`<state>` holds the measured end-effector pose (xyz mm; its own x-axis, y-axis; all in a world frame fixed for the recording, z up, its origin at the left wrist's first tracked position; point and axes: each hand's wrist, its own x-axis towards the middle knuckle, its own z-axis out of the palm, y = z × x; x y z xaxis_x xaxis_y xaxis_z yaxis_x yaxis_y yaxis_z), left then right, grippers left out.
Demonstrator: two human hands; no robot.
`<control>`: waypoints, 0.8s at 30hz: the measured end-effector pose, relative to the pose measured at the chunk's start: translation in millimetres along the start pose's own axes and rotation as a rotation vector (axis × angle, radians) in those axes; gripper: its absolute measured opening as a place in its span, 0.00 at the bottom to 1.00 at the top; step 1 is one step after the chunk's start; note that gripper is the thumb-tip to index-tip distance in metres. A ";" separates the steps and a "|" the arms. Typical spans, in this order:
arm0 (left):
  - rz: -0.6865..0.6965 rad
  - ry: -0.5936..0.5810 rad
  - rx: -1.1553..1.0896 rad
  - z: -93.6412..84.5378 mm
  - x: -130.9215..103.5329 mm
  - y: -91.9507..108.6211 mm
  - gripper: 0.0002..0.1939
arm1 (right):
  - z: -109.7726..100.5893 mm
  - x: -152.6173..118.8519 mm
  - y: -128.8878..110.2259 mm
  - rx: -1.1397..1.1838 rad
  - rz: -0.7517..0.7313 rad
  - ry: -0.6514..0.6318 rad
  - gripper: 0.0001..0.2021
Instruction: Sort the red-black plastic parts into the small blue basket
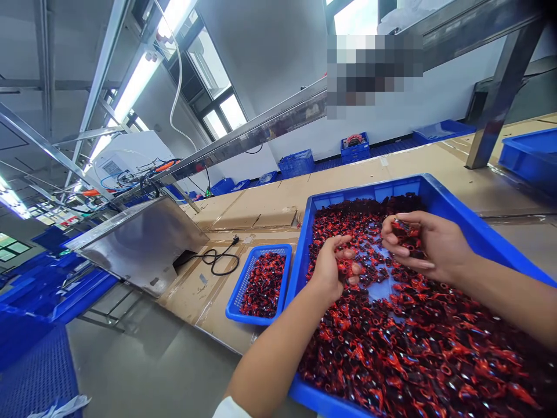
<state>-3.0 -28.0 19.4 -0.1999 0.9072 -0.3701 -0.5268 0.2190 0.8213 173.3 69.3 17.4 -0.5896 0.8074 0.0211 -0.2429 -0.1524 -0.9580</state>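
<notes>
A large blue tray (pixel 300 261) holds a deep layer of small dark-red, glossy plastic parts (pixel 391 348), some ring-shaped. Over its left half, my left hand (pixel 333 267) is curled with a few of these red parts against its fingers. My right hand (pixel 435 244) cups a small clump of the same parts between thumb and fingers, raised above the heap. A patch of bare tray bottom shows between the two hands. Left of the tray stands a small blue perforated basket (pixel 232 302) filled with similar parts.
Brown cardboard (pixel 209 302) covers the bench. A black power cable (pixel 217 261) lies near a metal box (pixel 143 244). A steel post (pixel 500 98) rises behind the tray. Another blue bin (pixel 531 159) stands at the right; blue crates (pixel 296 164) sit by the wall.
</notes>
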 end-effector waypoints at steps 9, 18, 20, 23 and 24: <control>-0.198 0.032 -0.193 0.9 10.3 -0.9 0.20 | 4.0 1.2 17.1 -0.414 -0.118 -0.078 0.19; -0.087 0.218 -0.131 2.8 15.6 -12.1 0.23 | 17.2 -11.9 56.1 -1.197 -0.740 -0.246 0.17; -0.087 0.215 -0.123 3.8 14.8 -14.2 0.23 | 20.3 -12.3 56.8 -1.190 -0.692 -0.215 0.16; -0.119 0.139 -0.125 4.8 11.0 -13.8 0.18 | 25.1 -12.0 45.2 -0.892 -0.415 -0.184 0.16; -0.131 0.104 -0.131 4.8 9.3 -12.7 0.14 | 25.6 -11.6 39.5 -0.728 -0.273 -0.181 0.19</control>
<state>5.8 -20.6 7.6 -0.2035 0.8306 -0.5183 -0.6557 0.2775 0.7022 150.8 39.4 -13.4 -0.7128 0.6482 0.2678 0.1312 0.4983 -0.8570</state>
